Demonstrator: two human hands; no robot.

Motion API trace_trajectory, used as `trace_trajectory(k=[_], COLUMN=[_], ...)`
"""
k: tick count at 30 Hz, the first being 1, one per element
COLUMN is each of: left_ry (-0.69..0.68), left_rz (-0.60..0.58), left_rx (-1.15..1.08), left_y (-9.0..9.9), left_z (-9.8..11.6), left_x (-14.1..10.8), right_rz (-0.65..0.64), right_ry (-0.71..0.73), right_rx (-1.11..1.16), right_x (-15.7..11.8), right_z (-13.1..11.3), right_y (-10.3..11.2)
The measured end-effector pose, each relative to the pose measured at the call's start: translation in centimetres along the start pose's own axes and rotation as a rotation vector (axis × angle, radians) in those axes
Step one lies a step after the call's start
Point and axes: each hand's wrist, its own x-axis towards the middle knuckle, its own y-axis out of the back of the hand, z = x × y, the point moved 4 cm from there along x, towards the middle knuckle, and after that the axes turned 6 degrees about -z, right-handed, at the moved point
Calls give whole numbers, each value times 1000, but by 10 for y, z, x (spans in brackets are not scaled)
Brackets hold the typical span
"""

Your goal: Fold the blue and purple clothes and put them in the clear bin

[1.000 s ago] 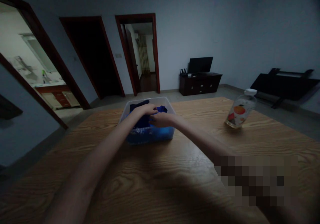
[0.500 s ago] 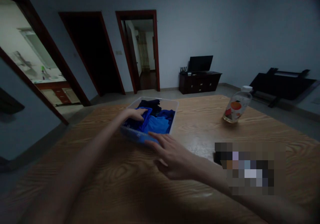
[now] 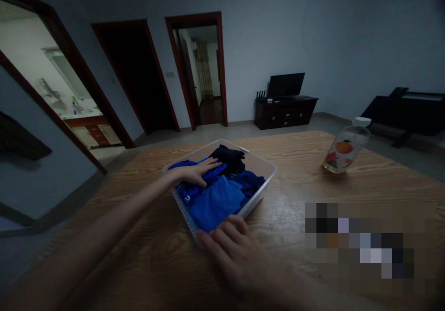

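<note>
A clear plastic bin [image 3: 269, 168] sits turned at an angle on the wooden table [image 3: 149, 250]. Folded blue cloth [image 3: 217, 202] fills its near part, with black cloth [image 3: 229, 159] behind and darker blue cloth [image 3: 251, 181] at the right. My left hand [image 3: 198, 172], fingers spread, lies on the blue cloth at the bin's left side. At the near corner, my right hand [image 3: 231, 250] has its fingers curled over the bin's rim.
A clear bottle [image 3: 344, 149] with a white cap and fruit label stands at the table's right. Nearer, a blurred-out patch [image 3: 361, 246] covers something. Beyond are a low cabinet [image 3: 287, 114] with a screen [image 3: 287, 85], and doorways.
The bin has come nearer and turned, one corner now toward me. My right hand has moved down and closed on its rim. My left hand now lies flatter on the cloth. The view has shifted slightly.
</note>
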Motion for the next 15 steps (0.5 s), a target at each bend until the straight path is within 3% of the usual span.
trace_trajectory(k=[3, 5, 7, 11, 13, 15], left_ry=[-23, 13, 88, 310, 373, 382], left_rz=[1, 19, 38, 33, -4, -47], left_rx=[23, 44, 62, 87, 94, 99], left_y=[7, 9, 6, -11, -21, -28], left_z=[13, 18, 18, 6, -2, -8], left_x=[2, 0, -9, -43, -55, -56], right_rz=[20, 5, 5, 2, -19, -37], right_ry=[139, 161, 67, -231, -249, -241], right_rx=[-36, -75, -65, -92, -126, -102], right_x=[6, 2, -8, -40, -53, -59], right_z=[-27, -21, 7, 88, 113, 122], right_y=[3, 6, 14, 37, 46, 54])
